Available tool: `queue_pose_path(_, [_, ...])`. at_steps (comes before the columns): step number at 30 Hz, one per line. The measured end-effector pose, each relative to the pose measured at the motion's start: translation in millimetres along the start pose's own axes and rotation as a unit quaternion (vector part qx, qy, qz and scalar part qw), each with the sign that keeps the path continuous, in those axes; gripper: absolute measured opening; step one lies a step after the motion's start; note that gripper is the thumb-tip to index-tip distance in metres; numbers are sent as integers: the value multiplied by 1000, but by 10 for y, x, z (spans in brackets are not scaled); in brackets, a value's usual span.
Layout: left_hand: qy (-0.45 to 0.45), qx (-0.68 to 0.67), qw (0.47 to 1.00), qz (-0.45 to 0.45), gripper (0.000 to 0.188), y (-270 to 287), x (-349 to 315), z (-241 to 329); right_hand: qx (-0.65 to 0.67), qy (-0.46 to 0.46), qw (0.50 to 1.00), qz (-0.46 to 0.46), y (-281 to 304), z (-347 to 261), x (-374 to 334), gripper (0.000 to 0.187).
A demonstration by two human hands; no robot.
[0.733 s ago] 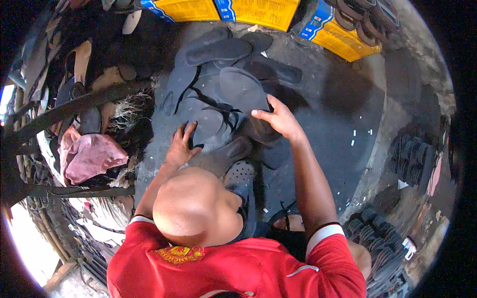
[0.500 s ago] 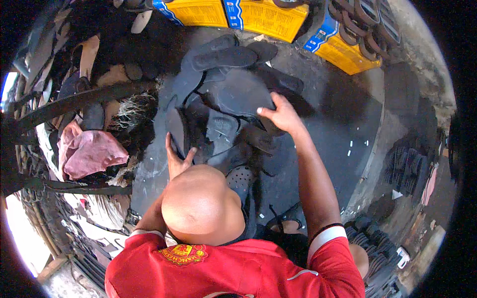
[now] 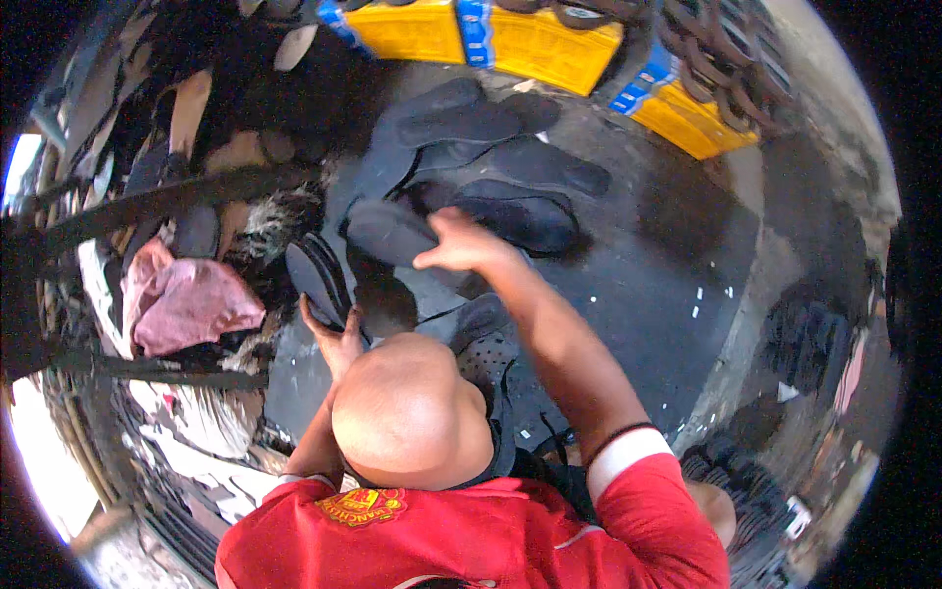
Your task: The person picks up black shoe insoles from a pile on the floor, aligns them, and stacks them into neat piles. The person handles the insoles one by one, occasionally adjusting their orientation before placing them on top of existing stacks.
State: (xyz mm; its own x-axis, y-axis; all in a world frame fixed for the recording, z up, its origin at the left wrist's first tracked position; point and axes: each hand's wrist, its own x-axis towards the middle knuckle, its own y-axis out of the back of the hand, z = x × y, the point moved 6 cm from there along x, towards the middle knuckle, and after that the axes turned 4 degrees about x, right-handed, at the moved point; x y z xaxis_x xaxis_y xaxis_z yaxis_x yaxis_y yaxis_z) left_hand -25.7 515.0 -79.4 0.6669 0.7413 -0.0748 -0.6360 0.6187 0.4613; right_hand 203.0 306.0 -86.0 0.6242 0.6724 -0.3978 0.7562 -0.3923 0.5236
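My left hand [image 3: 336,339] is closed round the near end of a few black shoe soles [image 3: 316,280], held on edge side by side. My right hand [image 3: 461,243] grips the right end of another dark shoe sole [image 3: 391,233] between thumb and fingers. That sole points left toward the bundle, with a gap between them. Just beyond my right hand, a black sole [image 3: 520,218] with a raised rim lies on the dark mat [image 3: 628,314]. More flat soles [image 3: 461,123] overlap farther off.
Yellow and blue boxes [image 3: 554,49] stand along the far side, dark soles on top. A pink cloth [image 3: 191,304] and scraps lie left beside a dark bar [image 3: 167,204]. Stacked black soles [image 3: 800,339] sit at right. A perforated dark shoe [image 3: 488,358] is near my knee.
My right hand has moved left and nearer, carrying a sole from the loose pile. My left hand has shifted slightly left with its soles. Fewer loose soles lie in the middle.
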Motion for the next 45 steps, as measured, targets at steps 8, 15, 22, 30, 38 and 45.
queue_pose_path(8, [-260,101,958,-68,90,-863,491,1121,47,-79,963,252,509,326,-1058,82])
queue_pose_path(15, [-268,401,806,-344,97,-2595,-54,1501,-170,-303,813,467,1071,1704,-2598,87])
queue_pose_path(22, [-609,165,668,-394,115,-3130,-709,2713,-76,-220,829,508,707,1958,-2761,80])
queue_pose_path(30, [-667,45,376,-642,72,-3971,-1939,2911,83,-223,786,571,393,2107,-3374,83])
queue_pose_path(38, [-616,77,428,-657,66,-4436,-1851,2343,-38,-328,825,459,483,2145,-3425,87])
queue_pose_path(45, [-549,-4,555,-625,93,-4085,-1832,3354,47,-243,785,568,1602,1284,-5003,79])
